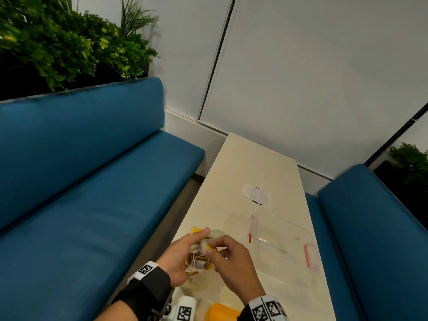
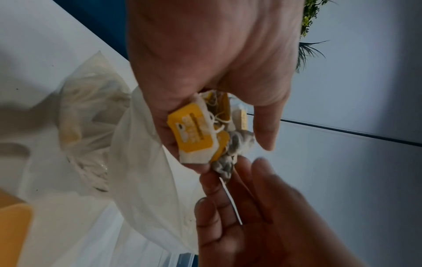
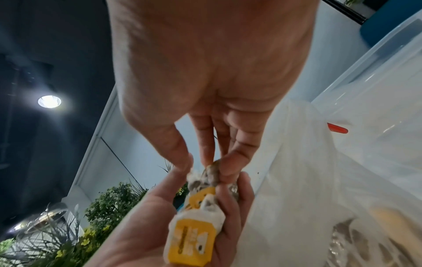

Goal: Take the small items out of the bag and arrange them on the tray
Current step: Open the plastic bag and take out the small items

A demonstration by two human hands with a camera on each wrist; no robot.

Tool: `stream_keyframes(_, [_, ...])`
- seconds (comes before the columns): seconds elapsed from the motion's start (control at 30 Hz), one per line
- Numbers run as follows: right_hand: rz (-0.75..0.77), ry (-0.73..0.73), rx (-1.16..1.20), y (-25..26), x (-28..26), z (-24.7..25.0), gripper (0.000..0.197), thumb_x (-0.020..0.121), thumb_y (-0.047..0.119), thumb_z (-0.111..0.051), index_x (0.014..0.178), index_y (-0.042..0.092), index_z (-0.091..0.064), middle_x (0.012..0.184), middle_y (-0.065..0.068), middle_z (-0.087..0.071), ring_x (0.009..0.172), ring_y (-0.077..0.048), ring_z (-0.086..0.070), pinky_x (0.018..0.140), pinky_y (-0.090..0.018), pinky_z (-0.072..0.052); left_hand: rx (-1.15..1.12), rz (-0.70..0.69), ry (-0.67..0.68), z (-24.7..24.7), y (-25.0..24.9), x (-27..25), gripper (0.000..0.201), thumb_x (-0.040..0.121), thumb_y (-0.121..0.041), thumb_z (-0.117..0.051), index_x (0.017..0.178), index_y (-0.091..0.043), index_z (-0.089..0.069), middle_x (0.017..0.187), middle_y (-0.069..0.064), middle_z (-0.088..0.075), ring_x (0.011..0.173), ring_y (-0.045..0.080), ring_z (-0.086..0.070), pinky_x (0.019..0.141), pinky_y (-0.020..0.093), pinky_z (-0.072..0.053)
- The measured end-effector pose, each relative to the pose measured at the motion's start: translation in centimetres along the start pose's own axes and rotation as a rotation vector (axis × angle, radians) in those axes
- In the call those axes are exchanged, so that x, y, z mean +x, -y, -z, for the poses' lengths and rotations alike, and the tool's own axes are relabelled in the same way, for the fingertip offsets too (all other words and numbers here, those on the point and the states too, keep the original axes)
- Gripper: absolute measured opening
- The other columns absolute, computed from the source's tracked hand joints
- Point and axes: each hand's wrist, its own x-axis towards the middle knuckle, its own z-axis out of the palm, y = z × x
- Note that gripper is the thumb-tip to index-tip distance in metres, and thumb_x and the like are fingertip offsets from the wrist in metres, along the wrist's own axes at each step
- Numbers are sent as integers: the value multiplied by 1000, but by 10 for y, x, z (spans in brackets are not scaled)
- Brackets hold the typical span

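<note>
— Blue benches are flanking a long pale table, with plants sitting at 10 o'clock behind the left one. What is lying on the table?

— A clear tray with pink clips is sitting at about 3 o'clock from the hands, and a white sticker is lying beyond it toward 12. A yellow thing is poking in at 6 o'clock; I cannot tell what it is.

— And the bag?

— The thin clear bag is lying crumpled on the table under the hands, with some yellow and grey items showing through it at the lower right of the right wrist view.

— What is the left hand doing?

— The left hand is cupping a bunch of tea bags, fingers curled round them. One yellow-and-white sachet is sitting on top, with white strings tangled beside it.

— And the right?

— The right hand is reaching in from 3 o'clock, its thumb and fingertips pinching a grey, speckled tea bag at the top of the bunch.

— Is that bag free of the bunch?

— It is touching the others in the left palm; I cannot tell whether it is loose.

— Is anything sitting in the tray?

— The walls are glaring, so I cannot tell.
</note>
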Motion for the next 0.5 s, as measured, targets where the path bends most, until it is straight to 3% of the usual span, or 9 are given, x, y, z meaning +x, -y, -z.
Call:
stream_keyframes(0.07, [22, 38, -20, -1, 1, 1, 18, 88, 19, -71, 97, 34, -68, 98, 15, -71, 75, -4, -64, 71, -20, -55, -19, -13, -21, 4, 1, 3, 60, 82, -24, -84, 132, 0, -61, 129, 28, -65, 104, 40, -65, 70, 38, -57])
stream_keyframes(0.2, [57, 39, -1, -3, 5, 4, 40, 86, 5, -70, 99, 43, -66, 97, 18, -70, 65, -3, -62, 67, -16, -52, -49, -2, 21, 0, 0, 3, 40, 90, -18, -71, 125, 2, -65, 103, 22, -72, 77, 31, -71, 60, 35, -58])
stream_keyframes(0.3, [30, 35, 31, -7, 8, 6, 43, 85, 2, -71, 95, 44, -67, 95, 21, -69, 64, -6, -62, 63, -18, -52, -39, 7, 21, 0, -1, 5, 40, 92, -19, -70, 125, 4, -65, 109, 25, -72, 81, 33, -71, 65, 37, -60])
stream_keyframes(0.43, [-40, 10, 93, -15, 12, 7, 30, 84, 3, -70, 85, 33, -69, 91, 3, -70, 73, -24, -70, 59, -29, -56, -40, -1, 4, 2, 2, 12, 53, 88, -19, -72, 132, 7, -60, 112, 27, -70, 75, 33, -70, 74, 42, -60])
stream_keyframes(0.5, [-58, -4, 151, -16, 13, 11, 23, 87, -1, -65, 87, 22, -68, 91, -5, -70, 71, -25, -72, 58, -34, -57, -42, 6, 16, 2, 3, 14, 54, 88, -21, -73, 132, 8, -60, 110, 27, -69, 80, 35, -69, 81, 45, -59])
